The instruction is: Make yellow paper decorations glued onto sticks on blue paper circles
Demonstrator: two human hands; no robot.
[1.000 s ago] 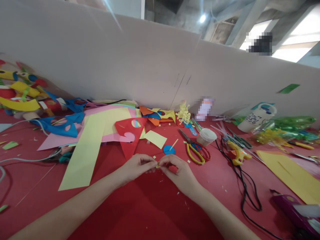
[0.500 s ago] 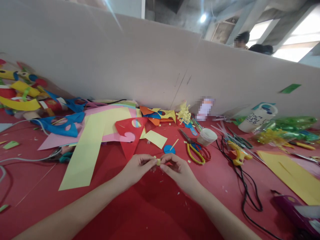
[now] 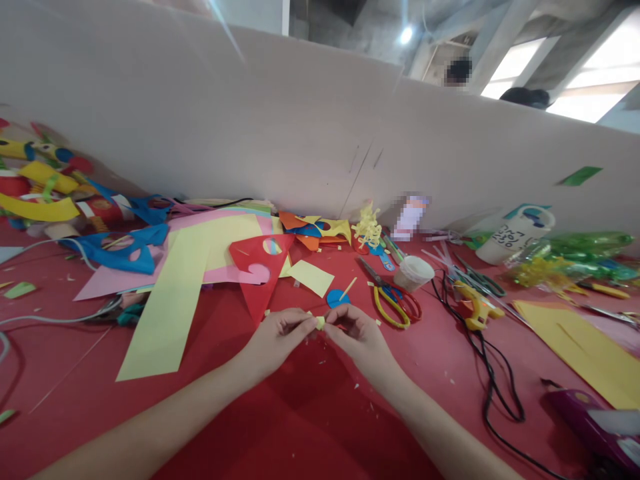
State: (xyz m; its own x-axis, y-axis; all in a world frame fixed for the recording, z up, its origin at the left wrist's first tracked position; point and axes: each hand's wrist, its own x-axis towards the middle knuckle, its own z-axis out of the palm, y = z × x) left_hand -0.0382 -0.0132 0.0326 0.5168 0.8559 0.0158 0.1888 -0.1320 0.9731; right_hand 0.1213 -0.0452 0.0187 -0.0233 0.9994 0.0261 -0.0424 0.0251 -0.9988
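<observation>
A small pale yellow paper piece (image 3: 320, 323) is pinched between my two hands, low in the middle of the head view. My left hand (image 3: 283, 335) grips its left side with thumb and forefinger. On the other side, the thumb and fingers of my right hand (image 3: 356, 333) close on the same piece. Just beyond the fingers lies a blue paper disc (image 3: 336, 299) with a thin stick (image 3: 349, 289) across it. A pale yellow rectangle (image 3: 313, 277) and a red paper shape with cut-outs (image 3: 257, 283) lie behind my left hand.
Yellow-handled scissors (image 3: 387, 303) and a white cup (image 3: 414, 273) stand to the right, beside a yellow glue gun (image 3: 477, 307) with black cable. A purple tool (image 3: 583, 423) sits at the lower right. Paper sheets (image 3: 170, 320) spread leftward. A white partition (image 3: 300, 120) rises behind.
My fingertips have shifted slightly round the small piece, which has turned and sits a little further right. Beyond the partition, a person's head has moved left.
</observation>
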